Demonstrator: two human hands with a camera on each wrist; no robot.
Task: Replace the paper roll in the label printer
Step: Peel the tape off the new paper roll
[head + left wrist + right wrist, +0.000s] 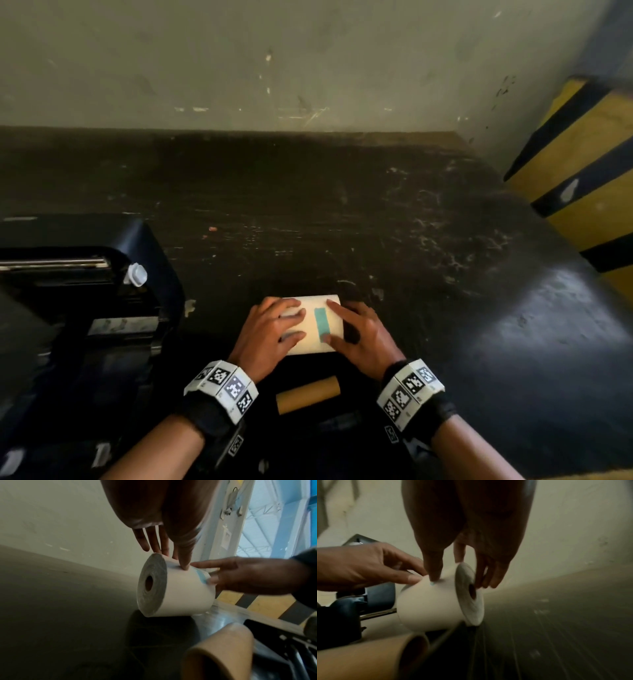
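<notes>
A white paper roll (308, 329) lies on its side on the dark table, with a strip of green tape (321, 324) across its top. My left hand (270, 332) holds the roll's left half, fingers over the top and thumb on the near side (185, 566). My right hand (359, 334) is at the right end. Its thumb tip presses the tape's near end (433, 582), and its straight fingers hang beside the roll's end face (471, 588). An empty brown cardboard core (308, 394) lies just in front of the roll. The black label printer (102, 308) stands open at the left.
The dark scratched table (376, 222) stretches back to a pale wall. A yellow-and-black striped pillar (582, 171) stands at the right. A white knob (137, 274) sticks out of the printer's side, a hand's width left of the roll.
</notes>
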